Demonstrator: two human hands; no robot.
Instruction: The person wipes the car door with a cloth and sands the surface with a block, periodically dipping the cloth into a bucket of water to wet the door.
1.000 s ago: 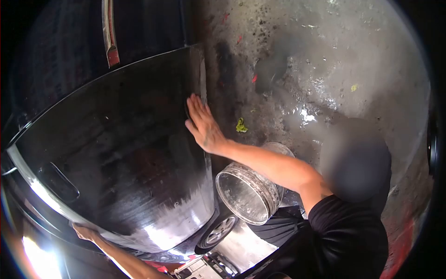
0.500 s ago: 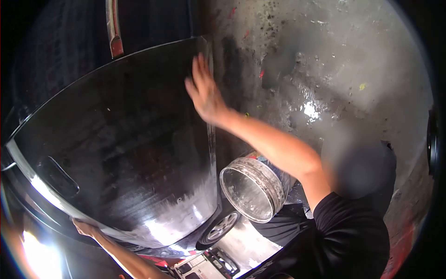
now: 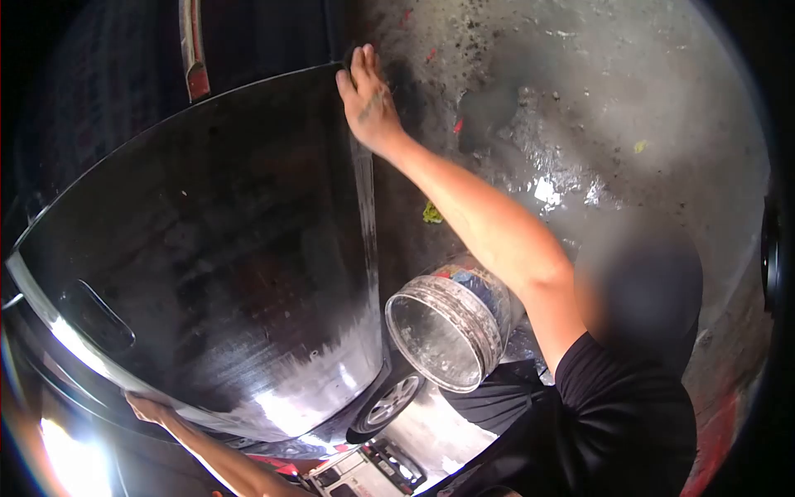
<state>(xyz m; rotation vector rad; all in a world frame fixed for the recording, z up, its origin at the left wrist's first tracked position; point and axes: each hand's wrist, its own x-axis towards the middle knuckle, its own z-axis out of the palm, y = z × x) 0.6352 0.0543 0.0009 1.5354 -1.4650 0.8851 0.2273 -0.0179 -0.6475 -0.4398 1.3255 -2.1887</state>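
1. The black panel (image 3: 215, 248) stands tilted on the wet floor (image 3: 596, 124), its glossy face towards the camera. It could slide or tip if either grip slackens, since the concrete looks slick.
2. The plastic bucket (image 3: 451, 327) lies on its side just beside the panel's lower corner. A swinging edge could knock it.
3. The left hand (image 3: 147, 409) grips the panel's bottom rim, fingers curled tight under the edge.
4. The right hand is out of view.
5. A co-worker's hand (image 3: 367, 98) presses flat on the panel's top corner, fingers straight and held together.
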